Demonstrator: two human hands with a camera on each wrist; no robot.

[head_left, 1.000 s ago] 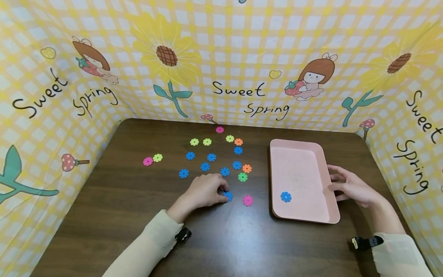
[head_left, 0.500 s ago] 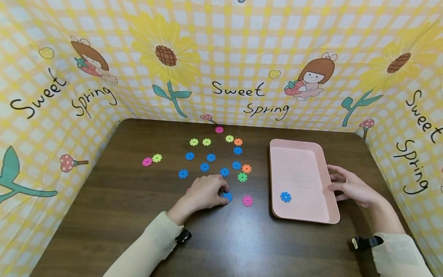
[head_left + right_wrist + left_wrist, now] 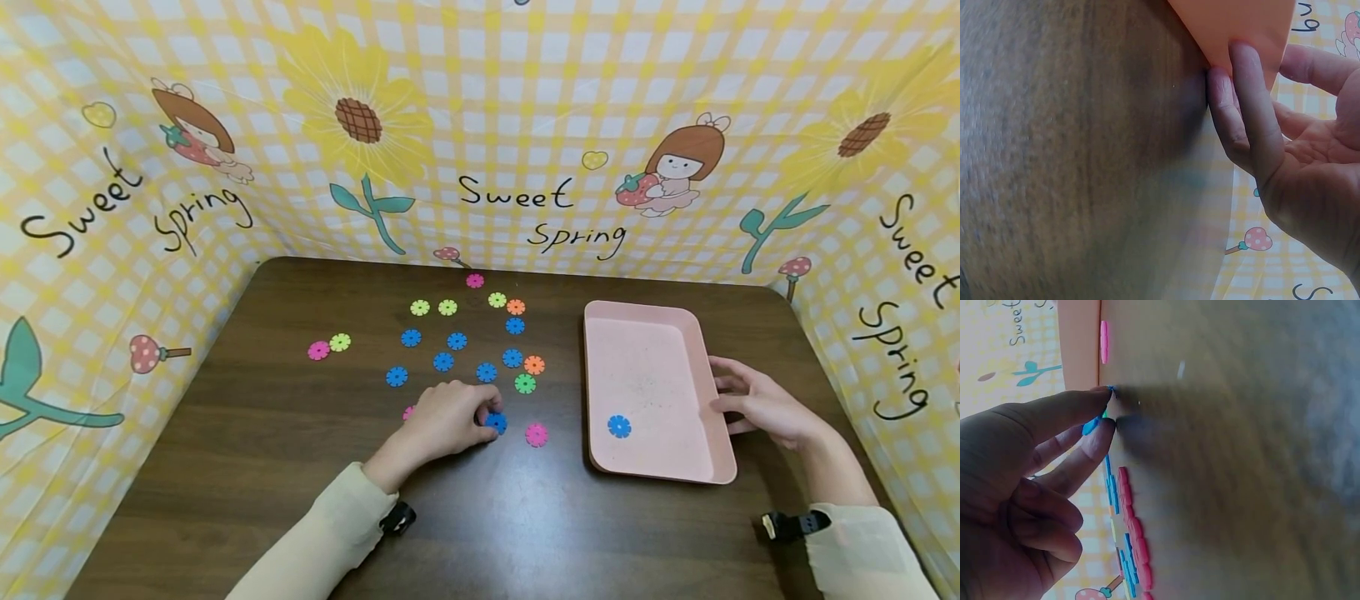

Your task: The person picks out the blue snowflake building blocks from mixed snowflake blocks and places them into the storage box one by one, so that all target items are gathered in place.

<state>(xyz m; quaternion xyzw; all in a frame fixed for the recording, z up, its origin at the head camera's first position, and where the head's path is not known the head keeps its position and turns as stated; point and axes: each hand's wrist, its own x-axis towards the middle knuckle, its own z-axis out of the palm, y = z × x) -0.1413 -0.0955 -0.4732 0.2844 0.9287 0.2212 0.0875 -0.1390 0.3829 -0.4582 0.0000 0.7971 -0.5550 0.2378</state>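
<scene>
My left hand (image 3: 452,419) pinches a blue notched plastic building disc (image 3: 497,423) between thumb and fingers, just over the table. The left wrist view shows that blue disc (image 3: 1090,426) tilted and partly hidden by the fingers. To its right lies a pink disc (image 3: 536,435); another pink disc (image 3: 408,413) is mostly hidden behind the left hand. A shallow pink tray (image 3: 652,350) holds one blue disc (image 3: 618,427). My right hand (image 3: 772,406) touches the tray's right outer wall, its extended fingers (image 3: 1254,94) against the side in the right wrist view.
Several more blue discs (image 3: 457,341) lie behind the left hand, with yellow-green discs (image 3: 447,307), orange discs (image 3: 534,365) and a green disc (image 3: 525,383). A pink disc (image 3: 318,350) touches a yellow-green one at left. Checked cloth walls (image 3: 517,125) border the brown table (image 3: 247,433).
The left hand's fingers have shifted slightly, and more of the pinched blue disc shows, a little farther right. The right hand and the tray have stayed in place.
</scene>
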